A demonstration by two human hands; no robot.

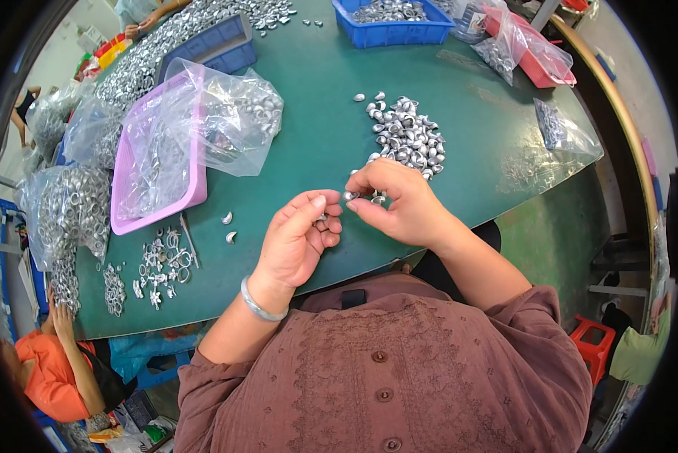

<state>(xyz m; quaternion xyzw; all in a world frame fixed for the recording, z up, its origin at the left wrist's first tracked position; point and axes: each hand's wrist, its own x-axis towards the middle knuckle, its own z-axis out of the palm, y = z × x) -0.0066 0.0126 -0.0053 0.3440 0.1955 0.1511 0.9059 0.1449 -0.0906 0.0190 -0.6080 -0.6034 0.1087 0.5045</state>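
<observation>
My right hand [399,198] pinches a small rounded silver metal piece [349,196] between thumb and fingertips. Close beside it, my left hand [297,230] is curled, palm up, around another small silver metal piece [321,217] that shows only in part. The two hands almost meet over the near edge of the green table. Just beyond my right hand lies a pile of curved, shell-like silver pieces [410,136], a few of them partly hidden by its fingers. Left of my left hand rest two loose curved pieces [230,237].
A pink tray [197,187] with clear bags stands to the left on the green table [316,98]. Nearer lie ring-like metal parts [161,264]. Blue trays [399,34] and a red tray [539,64] stand farther back. A person in orange [52,377] sits at the left.
</observation>
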